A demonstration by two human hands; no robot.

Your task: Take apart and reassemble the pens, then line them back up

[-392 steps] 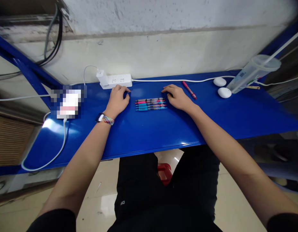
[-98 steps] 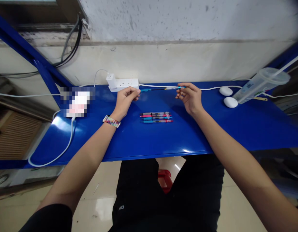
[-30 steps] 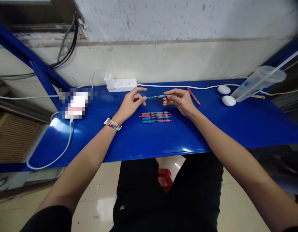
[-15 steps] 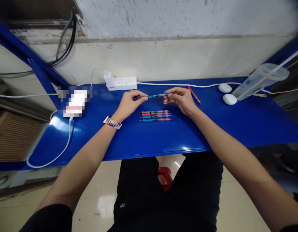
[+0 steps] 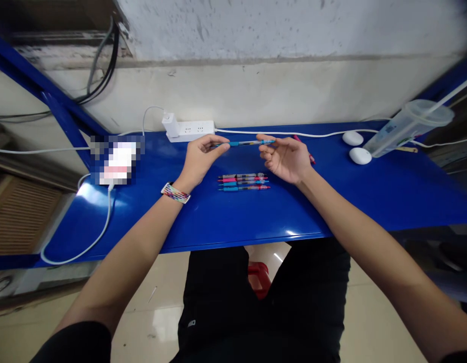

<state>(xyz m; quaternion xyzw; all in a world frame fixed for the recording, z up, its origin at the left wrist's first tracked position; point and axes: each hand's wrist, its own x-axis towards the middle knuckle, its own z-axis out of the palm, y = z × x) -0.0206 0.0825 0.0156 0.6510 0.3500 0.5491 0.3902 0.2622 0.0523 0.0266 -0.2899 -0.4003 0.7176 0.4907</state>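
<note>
Above the blue table, a pen with a blue grip is held level. My left hand pinches its left end between thumb and fingers. At the pen's right end is my right hand, palm turned up, with the pen's blue end lying at its fingertips and the lower fingers curled. Several pens lie in a stack of rows below the hands: a grey one, a red one, and blue-gripped ones nearest the front. Partly hidden behind my right hand is a red pen.
A white power strip with a plugged-in charger stands at the back. At left lies a blurred-out phone with a white cable. Two white rounded objects and a clear plastic cup are at right. A red stool shows below.
The held pen has moved slightly up. My left hand has shifted a little left along it, and my right hand has rolled palm up, covering more of the red pen.
</note>
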